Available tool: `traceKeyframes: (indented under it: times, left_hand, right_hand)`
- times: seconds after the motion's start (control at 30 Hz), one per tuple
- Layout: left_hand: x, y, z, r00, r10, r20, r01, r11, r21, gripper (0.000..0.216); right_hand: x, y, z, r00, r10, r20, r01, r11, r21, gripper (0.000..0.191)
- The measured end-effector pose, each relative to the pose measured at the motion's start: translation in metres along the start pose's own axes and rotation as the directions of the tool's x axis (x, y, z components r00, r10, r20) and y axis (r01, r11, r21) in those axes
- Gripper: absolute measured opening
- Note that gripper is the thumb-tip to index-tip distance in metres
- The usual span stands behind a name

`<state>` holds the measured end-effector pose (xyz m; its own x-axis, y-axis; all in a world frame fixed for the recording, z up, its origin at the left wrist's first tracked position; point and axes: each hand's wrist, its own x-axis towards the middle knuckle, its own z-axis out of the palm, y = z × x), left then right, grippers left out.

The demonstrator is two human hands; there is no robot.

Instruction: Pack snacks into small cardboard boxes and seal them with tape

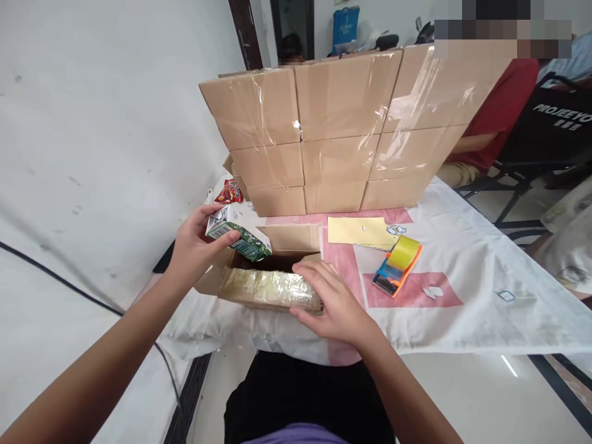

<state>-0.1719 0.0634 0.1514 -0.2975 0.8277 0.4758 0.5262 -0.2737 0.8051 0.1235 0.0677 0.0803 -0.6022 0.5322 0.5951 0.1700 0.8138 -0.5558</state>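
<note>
Two hands apart: left hand point(197, 250) grips green carton point(240, 237) over the open box point(259, 287) left edge; right hand point(335, 305), fingers spread, presses its near flap flat, likely steadying it.

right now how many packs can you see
2. A green carton is in the left hand above the open box; a red packet lies on the table behind it. Others may be hidden inside the box.
</note>
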Motion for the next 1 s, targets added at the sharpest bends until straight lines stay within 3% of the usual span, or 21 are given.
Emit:
traceKeyframes:
  times: [0.1, 0.2, 0.37, 0.47, 0.6, 0.73, 0.87, 1.0]
  left_hand:
    - [-0.007, -0.001, -0.004, 0.999, 0.045, -0.018, -0.045, 0.999, -0.001, 0.059]
    - [-0.013, -0.004, -0.007, 0.996, 0.087, -0.027, -0.087, 0.996, 0.015, 0.060]
    - [-0.025, -0.005, -0.020, 1.000, -0.011, 0.000, 0.011, 0.997, -0.075, 0.054]
    - [-0.034, 0.006, -0.029, 0.994, -0.056, 0.091, 0.067, 0.990, -0.123, 0.045]
    - [-0.050, 0.027, -0.033, 0.989, -0.005, 0.146, 0.009, 0.999, -0.031, 0.043]
    - [-0.068, 0.035, -0.032, 0.980, -0.028, 0.198, 0.028, 1.000, 0.003, 0.047]
    - [-0.078, 0.034, -0.034, 0.947, 0.018, 0.321, -0.033, 0.999, 0.041, 0.054]
    - [-0.075, 0.031, -0.028, 0.855, 0.055, 0.516, -0.176, 0.966, 0.187, 0.046]
  right_hand:
    - [0.003, -0.021, 0.001, 0.986, 0.120, 0.113, -0.084, 0.955, -0.283, 0.063]
    - [0.010, -0.033, 0.003, 0.971, 0.155, 0.181, -0.066, 0.904, -0.423, 0.057]
    - [0.004, -0.040, -0.002, 0.945, -0.062, 0.321, 0.188, 0.906, -0.379, 0.049]
    - [-0.012, -0.041, -0.006, 0.943, -0.163, 0.291, 0.269, 0.886, -0.377, 0.042]
    - [-0.030, -0.038, -0.011, 0.931, -0.263, 0.254, 0.348, 0.849, -0.398, 0.031]
    - [-0.033, -0.032, -0.024, 0.899, -0.374, 0.228, 0.435, 0.817, -0.378, 0.025]
    - [-0.023, -0.031, -0.051, 0.895, -0.365, 0.256, 0.440, 0.816, -0.375, 0.029]
    - [-0.017, -0.031, -0.067, 0.914, -0.266, 0.308, 0.379, 0.831, -0.407, 0.037]
